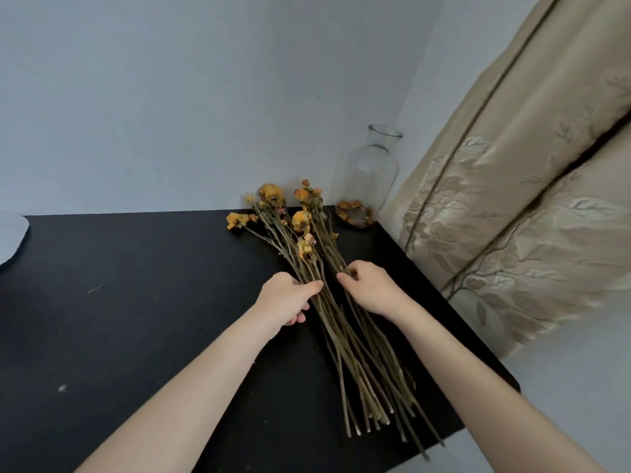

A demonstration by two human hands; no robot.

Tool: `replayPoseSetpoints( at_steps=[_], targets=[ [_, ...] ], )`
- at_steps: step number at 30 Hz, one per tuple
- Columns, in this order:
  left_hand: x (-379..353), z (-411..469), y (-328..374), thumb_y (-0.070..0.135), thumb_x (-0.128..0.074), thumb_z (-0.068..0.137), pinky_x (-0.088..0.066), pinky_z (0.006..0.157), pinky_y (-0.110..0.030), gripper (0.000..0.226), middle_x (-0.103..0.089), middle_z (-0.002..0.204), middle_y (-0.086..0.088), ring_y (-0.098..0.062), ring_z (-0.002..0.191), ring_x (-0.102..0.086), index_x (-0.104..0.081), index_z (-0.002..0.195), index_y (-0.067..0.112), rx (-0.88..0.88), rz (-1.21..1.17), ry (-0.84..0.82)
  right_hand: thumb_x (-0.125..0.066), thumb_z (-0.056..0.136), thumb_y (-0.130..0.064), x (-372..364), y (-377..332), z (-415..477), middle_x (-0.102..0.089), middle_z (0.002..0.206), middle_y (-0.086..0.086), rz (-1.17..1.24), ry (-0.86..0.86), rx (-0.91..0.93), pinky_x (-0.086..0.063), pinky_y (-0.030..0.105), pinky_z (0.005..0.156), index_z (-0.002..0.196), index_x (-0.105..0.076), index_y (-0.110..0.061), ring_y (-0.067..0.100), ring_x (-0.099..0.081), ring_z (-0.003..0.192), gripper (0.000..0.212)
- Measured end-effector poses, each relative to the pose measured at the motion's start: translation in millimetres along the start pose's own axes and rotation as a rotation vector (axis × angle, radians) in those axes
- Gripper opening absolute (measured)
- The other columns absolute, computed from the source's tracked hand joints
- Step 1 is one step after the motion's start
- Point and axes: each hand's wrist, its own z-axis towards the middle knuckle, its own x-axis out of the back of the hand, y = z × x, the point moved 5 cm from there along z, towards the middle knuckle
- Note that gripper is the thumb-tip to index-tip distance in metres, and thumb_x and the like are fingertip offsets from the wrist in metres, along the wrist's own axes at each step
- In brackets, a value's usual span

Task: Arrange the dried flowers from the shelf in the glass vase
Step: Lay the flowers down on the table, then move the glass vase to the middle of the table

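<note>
Dried flowers (327, 268) lay in a loose bundle on the black shelf (136, 302). The left hand (286, 298) gripped part of the stems; the right hand (368, 288) curled over the rest. A glass vase (370, 172) holding some petals stood in the far corner beside a beige curtain (512, 199).

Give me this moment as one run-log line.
left hand: grips dried flowers | right hand: grips dried flowers | flowers: lying on black shelf | glass vase: upright, no stems in it

Only 1 view is given, taken from the head and tilted forward and down. The table (136, 302) is seen from close above its near edge, with the wall (170, 97) faced beyond and the curtain (512, 199) at right.
</note>
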Motion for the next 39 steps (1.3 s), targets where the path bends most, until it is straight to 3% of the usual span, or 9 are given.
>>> replayPoseSetpoints(
  at_steps=[6,11,17,20,22,28,31,34,39],
  targets=[
    [0,-1,0,0.022,-0.059,0.087,-0.027,0.031,-0.014,0.02,-0.047,0.062,-0.002,-0.008,0.039,-0.038,-0.053,0.075,0.007,0.052,-0.168,-0.013,-0.043,0.097,-0.035,1,-6,-2,-0.046,0.06,-0.003,0.182,-0.006,-0.01,-0.035,0.024,0.051,0.065,-0.049,-0.016,0.009,-0.045,0.052,0.038],
    [2,2,1,0.032,-0.064,0.084,-0.026,0.03,-0.013,0.035,-0.041,0.052,-0.001,-0.006,0.028,-0.034,-0.044,0.064,0.011,0.004,0.041,0.005,-0.054,0.087,-0.052,-10,-1,0,-0.052,0.074,-0.004,0.16,-0.089,-0.064,-0.036,0.021,0.056,0.082,-0.052,-0.015,0.01,-0.051,0.068,0.038],
    [1,4,3,0.023,-0.058,0.087,-0.026,0.03,-0.013,0.019,-0.044,0.058,-0.001,-0.006,0.033,-0.038,-0.046,0.078,0.012,0.014,-0.137,0.05,-0.057,0.089,-0.021,0,-4,2,-0.071,0.093,0.007,0.316,-0.028,-0.012,-0.053,0.036,0.088,0.097,-0.064,-0.013,0.018,-0.066,0.086,0.013],
    [7,4,-2,0.03,-0.056,0.089,-0.029,0.031,-0.014,0.024,-0.047,0.063,-0.003,-0.008,0.035,-0.041,-0.049,0.081,0.009,0.022,-0.017,0.062,-0.054,0.089,-0.021,0,3,2,-0.07,0.098,0.014,0.246,-0.053,-0.028,-0.05,0.034,0.08,0.098,-0.064,-0.009,0.021,-0.064,0.084,0.018],
    [15,4,-2,0.04,-0.053,0.089,-0.035,0.037,-0.018,0.034,-0.052,0.068,-0.004,-0.011,0.038,-0.046,-0.049,0.09,0.006,-0.007,0.109,0.122,-0.055,0.091,-0.032,0,10,2,-0.068,0.095,0.007,0.171,-0.062,-0.049,-0.05,0.033,0.079,0.104,-0.063,-0.009,0.02,-0.063,0.087,0.027],
    [40,5,37,0.042,-0.052,0.09,-0.044,0.059,-0.031,0.037,-0.056,0.075,-0.002,-0.016,0.063,-0.055,-0.043,0.107,0.01,-0.319,0.198,0.376,-0.049,0.094,-0.039,36,14,14,-0.062,0.102,0.003,0.233,0.074,-0.037,-0.049,0.039,0.093,0.112,-0.059,-0.013,0.02,-0.059,0.101,0.033],
    [34,20,73,0.037,-0.059,0.088,-0.046,0.062,-0.026,0.046,-0.056,0.077,0.001,-0.014,0.07,-0.058,-0.041,0.118,0.008,-0.416,0.15,0.341,-0.051,0.093,-0.04,65,5,32,-0.06,0.102,0.003,0.291,0.228,0.012,-0.049,0.039,0.09,0.114,-0.055,-0.012,0.021,-0.058,0.099,0.035],
    [18,47,108,0.038,-0.068,0.081,-0.047,0.081,-0.029,0.072,-0.057,0.1,-0.002,-0.021,0.095,-0.06,-0.031,0.134,0.006,-0.426,0.071,0.242,-0.056,0.09,-0.039,99,-10,56,-0.051,0.102,0.001,0.377,0.392,0.068,-0.041,0.029,0.084,0.125,-0.046,-0.006,0.021,-0.054,0.101,0.05],
    [-13,106,141,0.035,-0.078,0.072,-0.033,0.088,-0.022,0.104,-0.041,0.138,-0.014,-0.024,0.123,-0.044,-0.01,0.144,0.005,-0.391,0.005,0.137,-0.063,0.086,-0.037,140,-15,101,-0.046,0.133,0.015,0.435,0.555,0.071,-0.031,0.022,0.086,0.136,-0.033,-0.001,0.027,-0.044,0.124,0.068]
  ],
)
